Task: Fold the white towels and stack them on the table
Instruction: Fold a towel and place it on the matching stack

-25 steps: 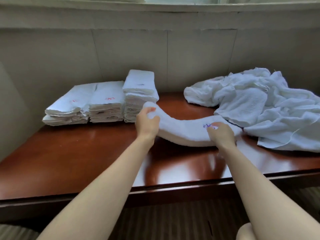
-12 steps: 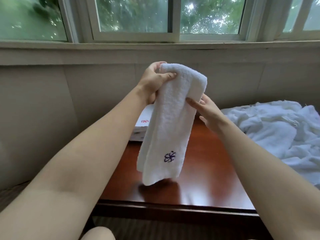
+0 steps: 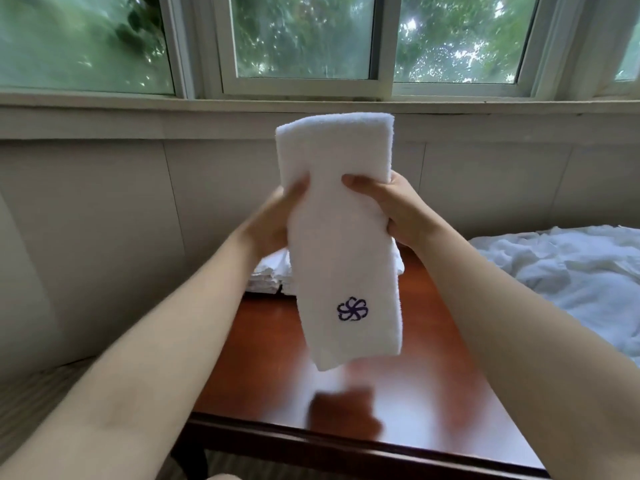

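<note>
White terry towel (image 3: 341,237), folded into a long narrow strip, held upright in the air above the glossy reddish-brown wooden table (image 3: 433,393). Folded top edge stands level with the window sill; lower end hangs free, tilted slightly toward the left, well clear of the tabletop. Small purple embroidered flower mark (image 3: 352,309) on the lower part of the strip, facing the camera.

Left hand (image 3: 273,220) grips the towel's left edge about midway up, thumb on the front face, other fingers hidden behind the cloth. Right hand (image 3: 391,206) grips the right edge at the same height, thumb pressed across the front, fingers curled round the back. Both hands blurred a little.

Stack of folded white towels (image 3: 270,275) sits on the far left of the table, mostly hidden behind the held strip and the left hand. Heap of loose, crumpled white towels (image 3: 561,278) covers the right side of the table. Dark blurred reflection on the polished wood below the towel's hanging end. Beyond: pale panelled wall, white-framed window (image 3: 301,39), green foliage outside.
</note>
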The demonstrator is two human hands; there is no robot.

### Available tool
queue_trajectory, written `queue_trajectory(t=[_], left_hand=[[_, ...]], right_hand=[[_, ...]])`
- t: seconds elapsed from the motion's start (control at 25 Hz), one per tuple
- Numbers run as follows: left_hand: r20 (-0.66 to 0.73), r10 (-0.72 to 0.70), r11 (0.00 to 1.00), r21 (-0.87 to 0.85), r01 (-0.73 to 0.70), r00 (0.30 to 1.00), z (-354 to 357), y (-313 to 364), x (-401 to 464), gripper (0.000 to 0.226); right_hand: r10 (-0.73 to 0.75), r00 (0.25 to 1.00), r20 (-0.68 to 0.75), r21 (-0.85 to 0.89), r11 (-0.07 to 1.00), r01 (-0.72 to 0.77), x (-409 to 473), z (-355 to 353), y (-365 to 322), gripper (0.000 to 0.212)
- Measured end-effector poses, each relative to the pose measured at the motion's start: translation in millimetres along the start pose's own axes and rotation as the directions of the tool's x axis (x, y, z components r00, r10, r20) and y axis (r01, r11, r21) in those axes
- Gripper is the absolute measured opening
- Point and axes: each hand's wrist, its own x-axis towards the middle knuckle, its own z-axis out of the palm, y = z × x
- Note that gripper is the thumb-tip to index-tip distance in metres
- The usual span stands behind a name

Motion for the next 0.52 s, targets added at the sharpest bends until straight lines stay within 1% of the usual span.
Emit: queue_trajectory(t=[0.04,0.08,0.12,0.16,0.2,0.24,0.28,0.36,0.44,0.52], left_hand=[[0.021,-0.132,0.991,0.014,0.132,0.991,-3.2,-28.1,-9.8,0.077],[0.052,-0.259,0.966,0.016,0.258,0.965,-1.0,-56.1,-22.6,0.084],[0.100,-0.359,0.933,0.008,0.360,0.928,4.5,-82.6,-31.5,0.080],[0.129,-0.422,0.904,-0.011,0.427,0.897,11.4,-104.2,-36.6,0.067],[0.132,-0.449,0.889,-0.029,0.456,0.884,16.8,-119.9,-36.2,0.047],[0.117,-0.452,0.888,-0.040,0.459,0.884,20.5,-128.2,-30.6,0.031],[0.099,-0.457,0.885,-0.046,0.462,0.884,18.9,-134.1,-18.0,0.025],[0.086,-0.449,0.889,-0.051,0.454,0.889,17.5,-133.6,16.0,0.024],[0.101,-0.424,0.902,-0.046,0.430,0.900,12.0,-126.8,56.7,0.029],[0.104,-0.367,0.926,-0.057,0.374,0.924,7.6,-119.7,104.6,0.036]], right_hand=[[-0.003,1.000,-0.024,-0.027,1.000,0.002,5.4,-0.1,-3.1,0.025],[0.000,0.999,-0.051,-0.041,0.999,-0.002,9.3,-2.6,-4.9,0.025],[0.002,0.996,-0.086,-0.058,0.998,-0.007,16.2,-7.5,-4.3,0.026],[0.006,0.992,-0.129,-0.076,0.997,-0.016,25.2,-14.5,0.1,0.027],[0.013,0.985,-0.173,-0.092,0.995,-0.030,35.1,-22.8,5.7,0.026],[0.020,0.977,-0.213,-0.095,0.995,-0.041,46.1,-31.5,12.2,0.024],[0.028,0.967,-0.254,-0.085,0.995,-0.051,56.7,-41.3,18.3,0.022],[0.028,0.953,-0.301,-0.058,0.997,-0.047,83.3,-62.9,27.4,0.019],[0.004,0.941,-0.338,-0.053,0.998,-0.024,119.8,-82.2,32.6,0.022],[-0.065,0.913,-0.402,-0.115,0.993,0.021,169.5,-100.7,28.7,0.028]])
